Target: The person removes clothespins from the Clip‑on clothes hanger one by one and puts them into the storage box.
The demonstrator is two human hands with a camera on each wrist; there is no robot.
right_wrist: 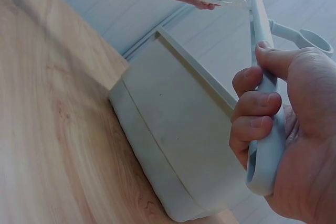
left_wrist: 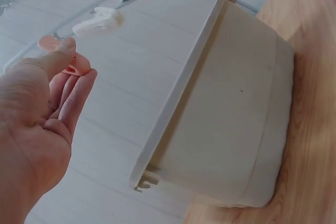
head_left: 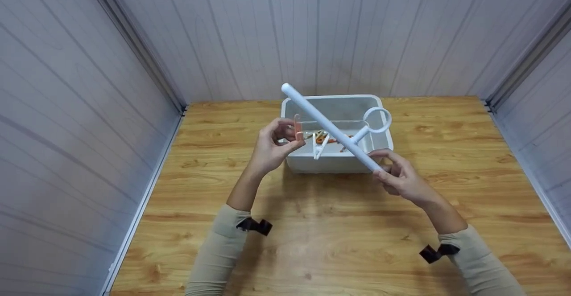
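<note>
Writing: no brand, label or lettering can be read on anything in any of the three views.

Head view, rod: a smooth white plastic rod [head_left: 330,128], round in section, slants up and to the left over the tub; a ring-shaped side arm [head_left: 377,120] juts off it.
Head view, right hand: the right hand [head_left: 401,178] has its fingers curled round the rod's lower end.
Head view, left hand: the left hand [head_left: 273,146] pinches a small pale pink peg [head_left: 298,129] between thumb and fingertips, just beside the rod.
Head view, tub: a white rectangular plastic tub [head_left: 339,158] with rounded corners stands on the wood-grain table [head_left: 339,233]; white and orange pegs lie inside.
Head view, clipped peg: a white peg [head_left: 319,146] hangs from the rod over the tub.

Left wrist view: the thumb presses the pink peg [left_wrist: 52,44] against the fingers; the tub's matte outer wall [left_wrist: 236,124] and thin lip fill the right side; the white peg [left_wrist: 100,20] shows above.

Right wrist view: the rod [right_wrist: 265,124] is hollow at its near end, wrapped by three fingers and the thumb; the tub's plain wall [right_wrist: 173,135] stands on the table beside it.
</note>
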